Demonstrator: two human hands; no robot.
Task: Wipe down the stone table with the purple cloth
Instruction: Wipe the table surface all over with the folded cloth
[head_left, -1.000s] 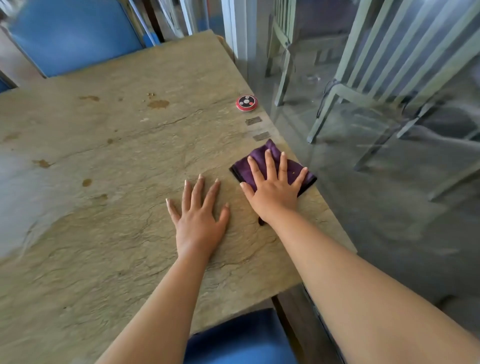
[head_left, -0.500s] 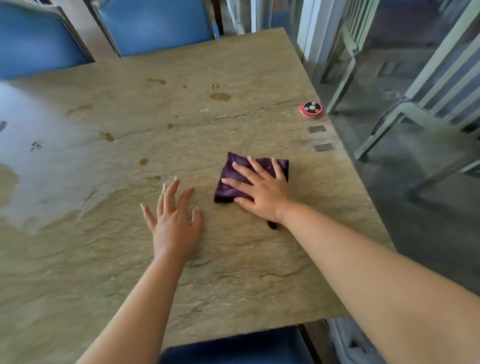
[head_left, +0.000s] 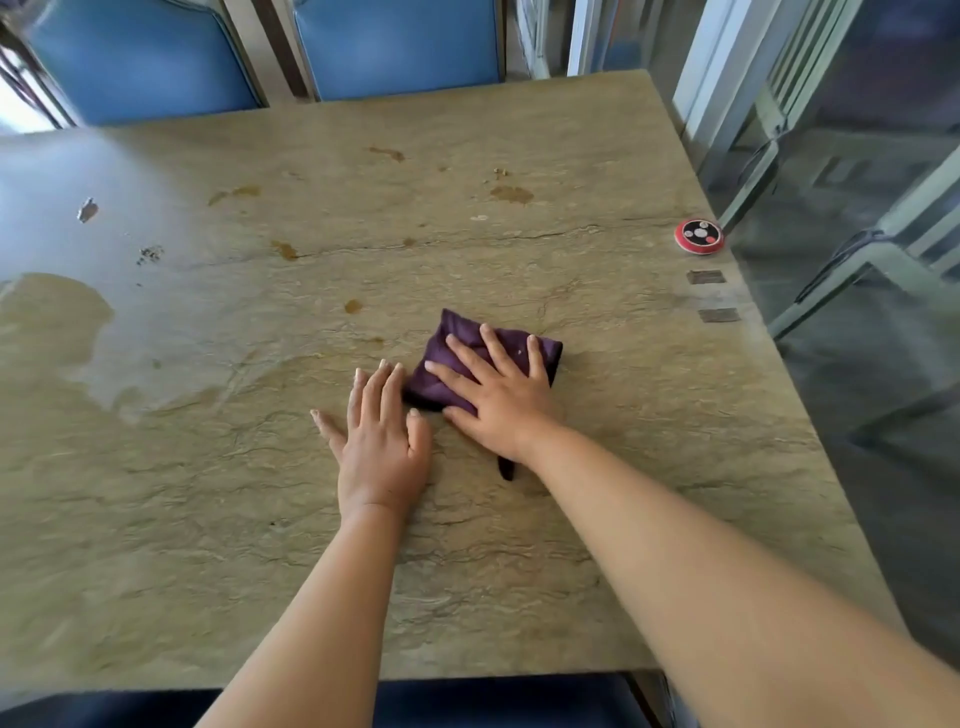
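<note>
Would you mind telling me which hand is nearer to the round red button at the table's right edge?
Right. The right hand lies on the cloth, below-left of the button; the left hand rests on the table farther left.

Cloth (head_left: 467, 364) lay on table (head_left: 519, 597) under right hand (head_left: 498, 395); left hand (head_left: 382, 441) just left, perhaps touching; puck (head_left: 699, 236) far right edge.

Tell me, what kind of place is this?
Probably a restaurant or café. A round red call button sits at the edge of the stone table, padded blue chairs line its far side, and more chairs stand beyond the glass.
</note>
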